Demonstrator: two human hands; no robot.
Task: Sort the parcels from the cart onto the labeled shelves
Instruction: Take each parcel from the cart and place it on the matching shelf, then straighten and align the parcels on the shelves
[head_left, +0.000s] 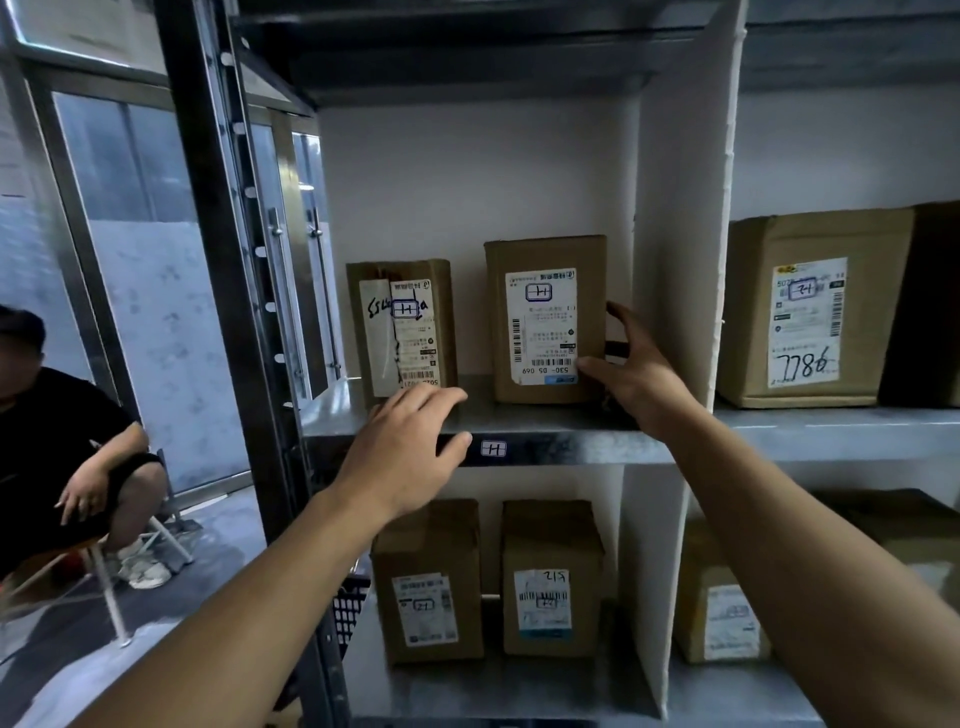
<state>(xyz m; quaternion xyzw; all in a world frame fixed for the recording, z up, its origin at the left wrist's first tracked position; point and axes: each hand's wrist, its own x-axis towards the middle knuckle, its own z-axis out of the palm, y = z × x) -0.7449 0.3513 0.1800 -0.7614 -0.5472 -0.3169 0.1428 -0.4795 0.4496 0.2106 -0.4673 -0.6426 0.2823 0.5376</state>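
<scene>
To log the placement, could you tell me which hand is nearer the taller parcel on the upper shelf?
Right. The right hand holds the taller parcel by its right edge; the left hand is lower left, at the shelf edge before the shorter parcel.

One parcel bears label "530- D5 069".

Head camera faces shelf (close).
</scene>
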